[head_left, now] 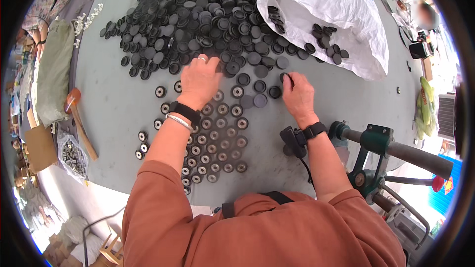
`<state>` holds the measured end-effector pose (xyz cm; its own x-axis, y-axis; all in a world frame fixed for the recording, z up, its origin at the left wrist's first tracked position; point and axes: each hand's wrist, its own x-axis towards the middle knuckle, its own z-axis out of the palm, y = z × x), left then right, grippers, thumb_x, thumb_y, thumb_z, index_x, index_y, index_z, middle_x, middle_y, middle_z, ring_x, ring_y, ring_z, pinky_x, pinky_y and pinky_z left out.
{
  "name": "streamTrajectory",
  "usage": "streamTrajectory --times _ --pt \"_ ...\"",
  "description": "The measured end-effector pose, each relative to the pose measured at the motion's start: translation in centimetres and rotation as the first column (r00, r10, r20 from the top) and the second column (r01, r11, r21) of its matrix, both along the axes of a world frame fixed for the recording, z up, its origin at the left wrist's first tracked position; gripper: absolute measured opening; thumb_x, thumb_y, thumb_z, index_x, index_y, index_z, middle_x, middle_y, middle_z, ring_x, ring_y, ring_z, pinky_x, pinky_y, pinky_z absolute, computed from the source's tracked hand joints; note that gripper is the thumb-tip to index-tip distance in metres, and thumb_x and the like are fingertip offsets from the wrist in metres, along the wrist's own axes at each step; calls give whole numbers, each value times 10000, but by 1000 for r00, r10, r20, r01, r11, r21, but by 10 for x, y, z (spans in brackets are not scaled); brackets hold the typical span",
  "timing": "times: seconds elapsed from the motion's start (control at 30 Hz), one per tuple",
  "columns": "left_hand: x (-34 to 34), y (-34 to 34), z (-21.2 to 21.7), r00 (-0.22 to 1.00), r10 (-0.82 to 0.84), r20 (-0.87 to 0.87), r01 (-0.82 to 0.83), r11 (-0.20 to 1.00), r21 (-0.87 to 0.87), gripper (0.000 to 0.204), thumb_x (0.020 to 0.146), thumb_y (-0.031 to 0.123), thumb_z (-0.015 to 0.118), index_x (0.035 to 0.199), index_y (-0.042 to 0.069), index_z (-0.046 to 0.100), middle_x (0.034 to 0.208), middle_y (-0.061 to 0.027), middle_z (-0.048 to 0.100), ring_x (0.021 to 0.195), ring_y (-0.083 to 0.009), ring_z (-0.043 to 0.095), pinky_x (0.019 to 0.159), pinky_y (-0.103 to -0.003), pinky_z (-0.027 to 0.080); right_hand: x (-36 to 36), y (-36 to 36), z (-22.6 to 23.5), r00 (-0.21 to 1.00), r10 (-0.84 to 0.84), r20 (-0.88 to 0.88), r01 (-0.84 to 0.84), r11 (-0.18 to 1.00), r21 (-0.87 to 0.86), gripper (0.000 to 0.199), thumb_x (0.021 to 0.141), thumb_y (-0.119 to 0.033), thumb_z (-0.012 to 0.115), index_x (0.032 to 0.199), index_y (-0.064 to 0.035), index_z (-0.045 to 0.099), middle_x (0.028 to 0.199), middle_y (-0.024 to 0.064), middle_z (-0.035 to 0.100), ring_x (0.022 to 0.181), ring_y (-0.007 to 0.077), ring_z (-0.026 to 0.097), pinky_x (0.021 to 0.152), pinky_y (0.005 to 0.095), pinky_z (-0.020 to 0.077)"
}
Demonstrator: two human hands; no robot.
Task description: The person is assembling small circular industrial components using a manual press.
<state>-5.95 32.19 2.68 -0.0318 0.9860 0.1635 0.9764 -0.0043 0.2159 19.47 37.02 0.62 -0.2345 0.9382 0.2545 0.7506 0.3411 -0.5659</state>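
Observation:
Black round caps lie in a large heap (208, 15) on the far side of the grey table. My left hand (200, 80) reaches to the near edge of this heap, palm down. Its fingertips are blurred and partly hidden, so what they hold, if anything, does not show. My right hand (300, 95) pinches a black cap (283, 77) between thumb and fingers, right of a few loose caps (260, 87). Below my left hand, black wheels with metal centres (212, 135) stand in close rows, partly behind my left forearm.
A white sack (341, 20) spills caps at the far right. A green lever press (376, 141) stands by my right forearm. Along the left edge are a wooden-handled mallet (81, 123), a clear bag of small metal parts (72, 156) and an olive cloth bundle (54, 71).

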Motion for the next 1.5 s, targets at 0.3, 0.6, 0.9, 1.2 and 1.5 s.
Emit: streamTrajectory --times 0.3,0.6,0.9,1.2,1.5 --pt "-63 26 1 340 457 822 -320 878 -356 297 913 210 562 1094 -15 630 881 -58 652 706 -122 621 656 -238 525 5 4 -1 989 -109 101 108 994 14 160 842 -167 609 948 -47 609 893 129 617 821 339 602 677 429 489" --pt "-85 -11 20 652 440 618 -474 872 -121 363 897 271 591 1153 14 610 936 -53 651 773 -111 611 637 -254 501 -154 -35 31 879 477 -3 -462 850 -254 321 798 -264 663 997 -23 586 1012 151 577 953 316 586 783 407 499" --pt "-20 -70 19 759 348 550 -366 927 -82 245 854 216 618 1007 28 657 842 -92 657 749 -216 638 699 -318 491 -56 -58 45 930 365 -36 -366 929 -55 249 745 -105 641 970 -35 559 936 129 511 891 306 532 746 395 474" --pt "37 14 -1 981 45 187 -35 998 -57 304 813 239 655 1085 108 618 1049 -109 586 920 -319 600 748 -410 494 83 -77 37 929 105 356 -40 982 -185 324 732 -171 719 1001 -38 597 934 123 547 911 318 557 744 402 469" --pt "-31 25 -15 904 323 280 -369 921 128 280 855 284 581 973 47 672 911 -159 669 895 -344 621 792 -408 484 27 -42 30 1000 -28 -1 28 996 -80 304 767 -132 674 1045 -57 577 936 136 555 894 329 567 724 387 490"
